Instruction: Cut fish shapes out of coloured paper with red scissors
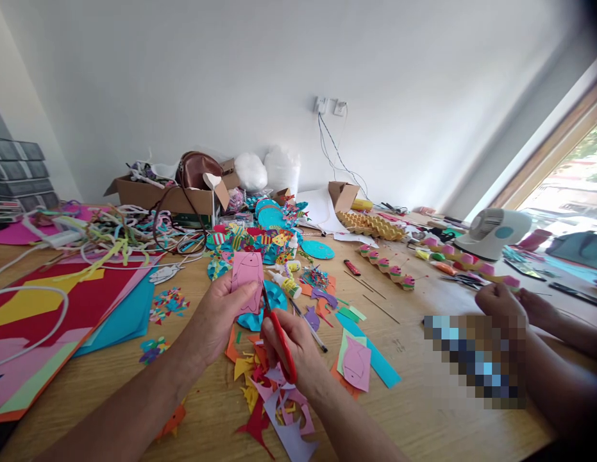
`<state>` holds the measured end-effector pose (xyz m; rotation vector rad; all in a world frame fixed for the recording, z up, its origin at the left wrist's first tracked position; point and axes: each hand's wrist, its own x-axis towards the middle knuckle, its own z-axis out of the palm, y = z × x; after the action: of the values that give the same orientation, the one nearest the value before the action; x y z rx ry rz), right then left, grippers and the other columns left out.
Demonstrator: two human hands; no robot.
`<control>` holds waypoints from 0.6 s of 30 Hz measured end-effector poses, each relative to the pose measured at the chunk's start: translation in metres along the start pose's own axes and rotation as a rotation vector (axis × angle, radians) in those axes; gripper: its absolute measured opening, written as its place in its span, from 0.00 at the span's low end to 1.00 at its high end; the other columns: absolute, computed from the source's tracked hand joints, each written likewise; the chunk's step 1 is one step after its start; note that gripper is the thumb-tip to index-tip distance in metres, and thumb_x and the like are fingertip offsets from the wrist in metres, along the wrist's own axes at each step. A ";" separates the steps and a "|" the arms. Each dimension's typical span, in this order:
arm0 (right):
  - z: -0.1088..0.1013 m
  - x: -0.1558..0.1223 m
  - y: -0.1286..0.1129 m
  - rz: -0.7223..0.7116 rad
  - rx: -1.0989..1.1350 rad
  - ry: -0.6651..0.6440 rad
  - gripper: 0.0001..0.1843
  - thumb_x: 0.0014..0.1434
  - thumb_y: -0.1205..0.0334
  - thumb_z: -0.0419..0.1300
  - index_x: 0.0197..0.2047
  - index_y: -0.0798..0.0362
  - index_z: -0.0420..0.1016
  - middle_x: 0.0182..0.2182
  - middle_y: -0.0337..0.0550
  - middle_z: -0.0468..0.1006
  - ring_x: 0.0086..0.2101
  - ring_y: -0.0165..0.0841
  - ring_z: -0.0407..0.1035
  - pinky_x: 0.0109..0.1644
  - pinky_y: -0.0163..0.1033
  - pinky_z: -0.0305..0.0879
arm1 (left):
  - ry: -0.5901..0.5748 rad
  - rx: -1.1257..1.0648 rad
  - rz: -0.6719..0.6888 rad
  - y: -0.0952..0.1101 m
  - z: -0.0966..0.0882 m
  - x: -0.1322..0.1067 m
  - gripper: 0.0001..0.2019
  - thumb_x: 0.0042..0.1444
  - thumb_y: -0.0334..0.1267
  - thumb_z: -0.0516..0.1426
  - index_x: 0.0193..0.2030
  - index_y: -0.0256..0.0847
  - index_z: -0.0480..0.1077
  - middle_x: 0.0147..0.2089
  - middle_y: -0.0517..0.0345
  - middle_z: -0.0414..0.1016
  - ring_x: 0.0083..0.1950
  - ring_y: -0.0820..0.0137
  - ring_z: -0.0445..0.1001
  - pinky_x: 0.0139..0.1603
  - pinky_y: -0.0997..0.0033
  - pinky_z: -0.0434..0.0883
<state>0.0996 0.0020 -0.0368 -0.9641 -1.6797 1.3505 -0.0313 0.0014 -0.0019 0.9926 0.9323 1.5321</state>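
Observation:
My left hand (221,312) pinches a pink paper piece (247,273) with fish outlines drawn on it, thumb on the front face. In my right hand (292,346) are red-handled scissors (283,350), their blades at the right edge of the pink paper. Below my hands lies a heap of colored paper scraps (264,398). To the right, another pink piece with a drawn fish (356,364) rests on orange and green paper. A purple paper fish (311,318) and a pen (311,330) lie just beyond my right hand.
Colored paper sheets (43,321) cover the left side, below tangled pipe cleaners (115,231). Glue bottles (288,284) and decorated turquoise paper pieces (317,249) lie ahead. Rightward are wooden sticks (381,308), an egg-carton strip (387,268), a white fan (493,232) and another person's hands (503,305).

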 end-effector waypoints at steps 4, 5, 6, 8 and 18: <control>0.000 0.001 0.002 -0.008 0.008 0.008 0.25 0.55 0.40 0.54 0.20 0.50 0.55 0.13 0.30 0.57 0.16 0.25 0.52 0.19 0.31 0.49 | 0.003 -0.006 0.014 -0.005 -0.001 0.000 0.04 0.44 0.36 0.63 0.27 0.39 0.75 0.24 0.63 0.76 0.25 0.73 0.70 0.29 0.75 0.67; 0.000 0.001 0.003 -0.013 0.007 0.009 0.25 0.55 0.40 0.54 0.19 0.50 0.55 0.13 0.30 0.56 0.16 0.24 0.52 0.19 0.31 0.49 | 0.010 -0.010 0.015 -0.006 -0.001 0.000 0.04 0.44 0.36 0.63 0.27 0.39 0.75 0.24 0.63 0.76 0.25 0.73 0.70 0.29 0.75 0.66; 0.001 0.001 0.003 -0.016 0.005 0.010 0.25 0.56 0.41 0.54 0.19 0.50 0.55 0.13 0.30 0.56 0.16 0.24 0.52 0.19 0.31 0.49 | 0.016 -0.014 0.016 -0.007 -0.001 0.000 0.04 0.44 0.36 0.63 0.27 0.39 0.75 0.24 0.64 0.76 0.25 0.73 0.70 0.29 0.75 0.66; 0.001 0.000 0.003 -0.022 -0.003 0.013 0.25 0.56 0.41 0.53 0.19 0.50 0.55 0.13 0.30 0.56 0.16 0.24 0.52 0.19 0.31 0.48 | 0.021 -0.020 0.017 -0.008 -0.001 0.000 0.04 0.44 0.36 0.63 0.28 0.39 0.75 0.24 0.64 0.76 0.25 0.73 0.70 0.28 0.76 0.66; -0.001 0.001 0.008 -0.047 -0.049 0.017 0.24 0.58 0.44 0.53 0.20 0.50 0.54 0.13 0.30 0.56 0.16 0.24 0.50 0.19 0.31 0.45 | 0.045 -0.002 0.009 -0.004 0.001 0.000 0.05 0.43 0.37 0.64 0.27 0.38 0.75 0.24 0.62 0.76 0.26 0.71 0.71 0.30 0.74 0.67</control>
<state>0.1002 0.0046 -0.0440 -0.9558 -1.7193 1.2720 -0.0293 0.0024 -0.0054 0.9651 0.9590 1.5684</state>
